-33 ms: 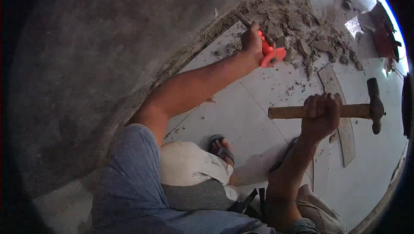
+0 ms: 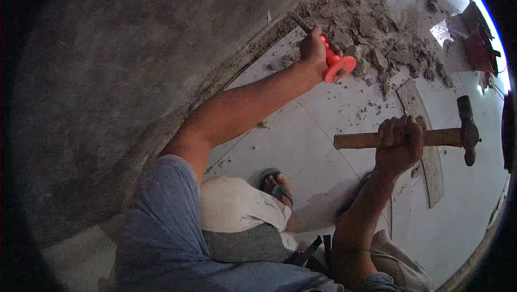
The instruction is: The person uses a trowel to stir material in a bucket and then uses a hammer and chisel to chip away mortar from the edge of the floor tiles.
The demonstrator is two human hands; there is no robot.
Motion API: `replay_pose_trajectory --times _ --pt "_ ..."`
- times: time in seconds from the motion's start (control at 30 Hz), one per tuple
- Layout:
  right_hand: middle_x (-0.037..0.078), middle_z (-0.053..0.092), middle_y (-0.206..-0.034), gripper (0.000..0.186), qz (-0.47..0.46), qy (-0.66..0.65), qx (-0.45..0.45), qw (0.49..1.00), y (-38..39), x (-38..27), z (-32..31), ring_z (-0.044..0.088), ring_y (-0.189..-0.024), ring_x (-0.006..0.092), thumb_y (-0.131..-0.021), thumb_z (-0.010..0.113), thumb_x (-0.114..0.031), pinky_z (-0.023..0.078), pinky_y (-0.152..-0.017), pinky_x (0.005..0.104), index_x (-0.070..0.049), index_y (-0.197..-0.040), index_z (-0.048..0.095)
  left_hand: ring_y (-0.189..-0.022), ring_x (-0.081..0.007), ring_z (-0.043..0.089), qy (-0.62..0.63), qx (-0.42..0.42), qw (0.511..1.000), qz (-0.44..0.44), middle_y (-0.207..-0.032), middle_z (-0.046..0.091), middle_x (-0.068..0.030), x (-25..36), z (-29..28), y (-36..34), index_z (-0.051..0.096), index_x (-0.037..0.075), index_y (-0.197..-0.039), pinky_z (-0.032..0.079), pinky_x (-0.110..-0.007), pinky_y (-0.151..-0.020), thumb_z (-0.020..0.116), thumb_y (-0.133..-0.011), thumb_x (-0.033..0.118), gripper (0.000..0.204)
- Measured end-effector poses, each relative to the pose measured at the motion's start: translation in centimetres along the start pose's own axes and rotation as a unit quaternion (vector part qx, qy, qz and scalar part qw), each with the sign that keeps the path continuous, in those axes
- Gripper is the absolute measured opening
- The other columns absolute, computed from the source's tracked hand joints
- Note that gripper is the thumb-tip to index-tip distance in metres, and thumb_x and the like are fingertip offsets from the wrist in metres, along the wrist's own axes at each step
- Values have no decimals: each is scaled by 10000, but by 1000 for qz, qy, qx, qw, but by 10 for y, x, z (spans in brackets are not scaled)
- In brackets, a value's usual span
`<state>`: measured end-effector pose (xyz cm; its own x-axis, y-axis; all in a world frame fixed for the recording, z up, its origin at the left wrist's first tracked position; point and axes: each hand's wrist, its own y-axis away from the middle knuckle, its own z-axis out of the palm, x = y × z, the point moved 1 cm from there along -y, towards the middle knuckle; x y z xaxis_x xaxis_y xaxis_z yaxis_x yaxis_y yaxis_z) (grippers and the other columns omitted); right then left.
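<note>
Nothing has shifted since the earlier frame — the hammer (image 2: 425,137) still hangs level over the white tiled floor (image 2: 301,141) on the right, the right hand (image 2: 399,142) clamped round its wooden handle. Far ahead, the left hand (image 2: 314,47) is wrapped tight on the chisel (image 2: 323,49), just above its orange guard, its tip against the foot of the grey wall (image 2: 107,76) — broken rubble (image 2: 388,49) heaped just right of it.

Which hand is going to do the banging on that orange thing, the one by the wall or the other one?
Probably the right hand: it grips the wooden-handled hammer, raised clear of the floor. The left hand is busy holding the chisel with the orange guard against the wall's base, beside the rubble.
</note>
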<state>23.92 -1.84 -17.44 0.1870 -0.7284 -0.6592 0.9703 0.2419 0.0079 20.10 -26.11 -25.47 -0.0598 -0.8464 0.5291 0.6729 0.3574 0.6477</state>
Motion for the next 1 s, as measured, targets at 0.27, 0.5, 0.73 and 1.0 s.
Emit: replay_pose_trajectory --times 0.27,0.5,0.73,1.0 --pt "30 452 -658 152 -59 -20 -70 996 -12 -38 0 443 -506 143 -929 535 -162 409 -466 308 -80 -823 462 -511 -237 556 71 -11 994 78 -661 519 -72 18 12 -25 435 101 -823 482 -390 -457 494 -951 386 318" --pt "95 481 -722 221 -429 397 112 804 -30 -121 24 487 -678 200 -888 517 -219 445 -658 392 -45 -761 467 -503 -232 536 107 -22 991 79 -662 519 -81 18 15 -27 415 87 -814 463 -402 -448 466 -941 308 260" --pt "92 600 -716 160 312 194 1 930 32 138 -40 596 -585 224 -810 643 -156 530 -584 363 -44 -907 581 -569 -220 558 7 67 997 41 -777 550 -80 -5 25 -17 443 82 -861 462 -415 -460 399 -1028 414 374" --pt "72 546 -748 257 -65 139 -11 988 -21 -13 -49 574 -657 245 -884 633 -297 500 -589 412 -56 -884 544 -558 -229 534 78 105 988 85 -649 490 -75 7 19 -44 439 79 -830 472 -427 -503 465 -978 398 353"
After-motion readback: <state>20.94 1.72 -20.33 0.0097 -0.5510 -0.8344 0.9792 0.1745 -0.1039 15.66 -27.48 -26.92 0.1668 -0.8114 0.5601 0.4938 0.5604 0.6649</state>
